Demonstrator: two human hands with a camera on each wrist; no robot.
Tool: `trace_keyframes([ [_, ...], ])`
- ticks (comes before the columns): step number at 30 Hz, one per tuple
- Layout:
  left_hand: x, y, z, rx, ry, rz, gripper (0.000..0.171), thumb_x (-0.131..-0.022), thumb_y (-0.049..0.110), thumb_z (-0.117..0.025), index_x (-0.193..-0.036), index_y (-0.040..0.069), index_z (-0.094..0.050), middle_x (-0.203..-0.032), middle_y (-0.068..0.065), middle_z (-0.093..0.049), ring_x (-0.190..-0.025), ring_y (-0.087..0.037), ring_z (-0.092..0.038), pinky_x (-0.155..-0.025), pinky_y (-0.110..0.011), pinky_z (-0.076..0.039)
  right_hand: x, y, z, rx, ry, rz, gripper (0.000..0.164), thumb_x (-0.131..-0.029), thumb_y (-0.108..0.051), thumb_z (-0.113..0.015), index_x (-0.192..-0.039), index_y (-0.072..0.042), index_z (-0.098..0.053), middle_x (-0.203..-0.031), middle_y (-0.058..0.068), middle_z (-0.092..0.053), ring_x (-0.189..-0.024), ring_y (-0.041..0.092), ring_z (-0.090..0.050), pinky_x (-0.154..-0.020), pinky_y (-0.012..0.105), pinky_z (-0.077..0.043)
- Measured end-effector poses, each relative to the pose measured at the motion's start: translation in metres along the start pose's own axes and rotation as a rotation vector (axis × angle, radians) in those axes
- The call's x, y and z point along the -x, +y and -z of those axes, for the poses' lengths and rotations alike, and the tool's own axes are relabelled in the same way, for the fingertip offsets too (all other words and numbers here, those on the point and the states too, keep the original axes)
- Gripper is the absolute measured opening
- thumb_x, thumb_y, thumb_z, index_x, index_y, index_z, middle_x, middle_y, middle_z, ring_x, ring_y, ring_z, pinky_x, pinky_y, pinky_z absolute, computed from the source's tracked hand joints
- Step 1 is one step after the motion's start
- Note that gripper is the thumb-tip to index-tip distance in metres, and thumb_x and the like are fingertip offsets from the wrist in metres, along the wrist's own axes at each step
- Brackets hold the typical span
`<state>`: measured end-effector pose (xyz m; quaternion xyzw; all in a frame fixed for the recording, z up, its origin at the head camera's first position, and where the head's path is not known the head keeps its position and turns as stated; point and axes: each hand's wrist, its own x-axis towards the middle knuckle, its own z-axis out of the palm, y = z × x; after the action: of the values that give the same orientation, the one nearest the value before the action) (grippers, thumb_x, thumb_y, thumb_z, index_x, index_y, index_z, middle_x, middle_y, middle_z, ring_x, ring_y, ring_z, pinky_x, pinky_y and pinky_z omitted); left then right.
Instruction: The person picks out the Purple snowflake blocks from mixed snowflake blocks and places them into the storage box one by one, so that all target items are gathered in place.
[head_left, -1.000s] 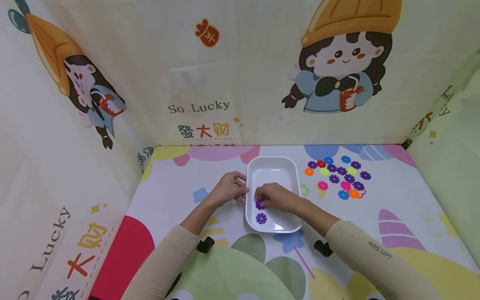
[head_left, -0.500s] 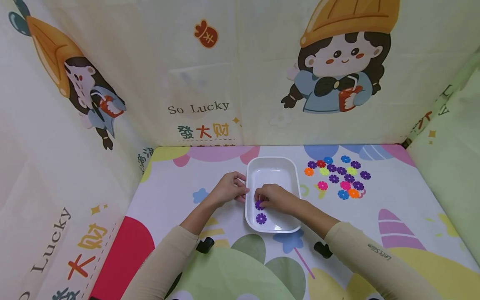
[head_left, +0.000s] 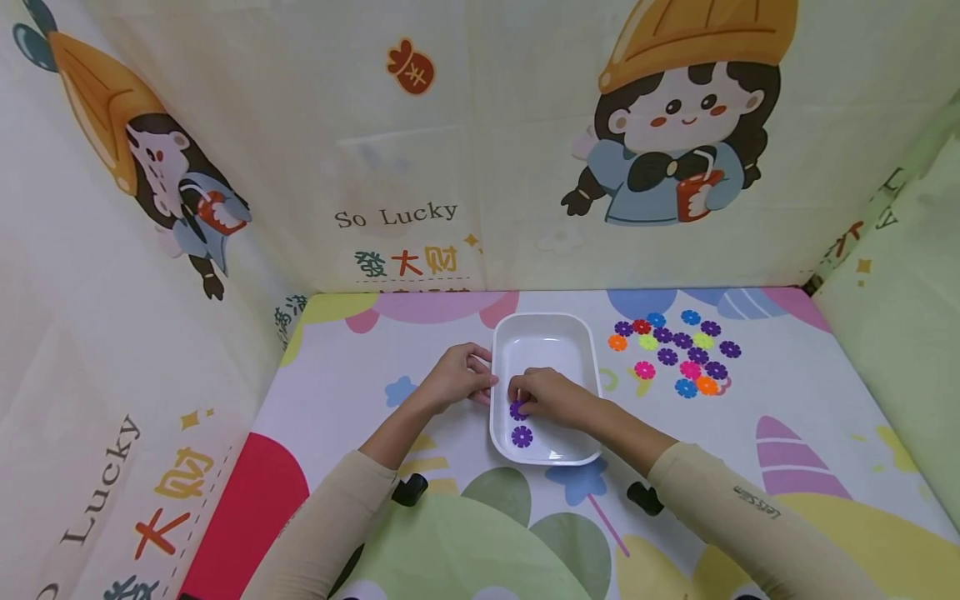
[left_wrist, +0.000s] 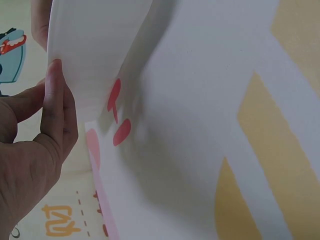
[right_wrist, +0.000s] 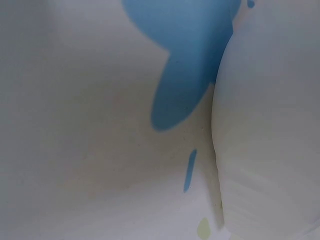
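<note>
A white tray (head_left: pixel 542 333) stands mid-table in the head view. My left hand (head_left: pixel 459 377) touches its left side, fairly straight fingers against the outer wall, as the left wrist view also shows with the hand (left_wrist: pixel 35 145) by the tray wall (left_wrist: pixel 97 45). Inside the tray, my right hand (head_left: pixel 551 393) pinches a purple flower-shaped disc (head_left: pixel 517 411), partly covered by the fingertips. Just nearer lies a second purple flower disc (head_left: pixel 522 437), flat on the tray floor. The right wrist view shows no hand, only printed cloth and a pale curved surface.
Right of the tray lie several loose flower-shaped discs (head_left: pixel 682 341) in purple, blue, pink, orange, red and yellow. A printed cloth (head_left: pixel 450 442) covers the table. Behind it hangs a printed curtain (head_left: pixel 525 150), with more curtain at both sides.
Both hands and the tray hold almost still. The view has shifted very slightly; the loose discs lie as before.
</note>
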<state>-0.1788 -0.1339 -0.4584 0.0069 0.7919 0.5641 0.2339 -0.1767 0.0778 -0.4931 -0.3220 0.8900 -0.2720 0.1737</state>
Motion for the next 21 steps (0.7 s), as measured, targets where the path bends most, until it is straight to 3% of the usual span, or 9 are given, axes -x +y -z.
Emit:
trace_keyframes([
  [21,-0.001,-0.001,0.000,0.012,-0.004,0.000,0.037,-0.095,-0.003,-0.069,-0.128,-0.005,-0.054,-0.096,-0.017,-0.066,-0.064,-0.019,-0.071,-0.063,-0.037,-0.068,0.007,0.000,0.012,-0.042,0.007,-0.001,0.017,-0.092,-0.012,-0.079,-0.107,-0.012,-0.072,-0.088,-0.004,-0.066,-0.080,0.009,-0.059,-0.075,0.020,-0.058],
])
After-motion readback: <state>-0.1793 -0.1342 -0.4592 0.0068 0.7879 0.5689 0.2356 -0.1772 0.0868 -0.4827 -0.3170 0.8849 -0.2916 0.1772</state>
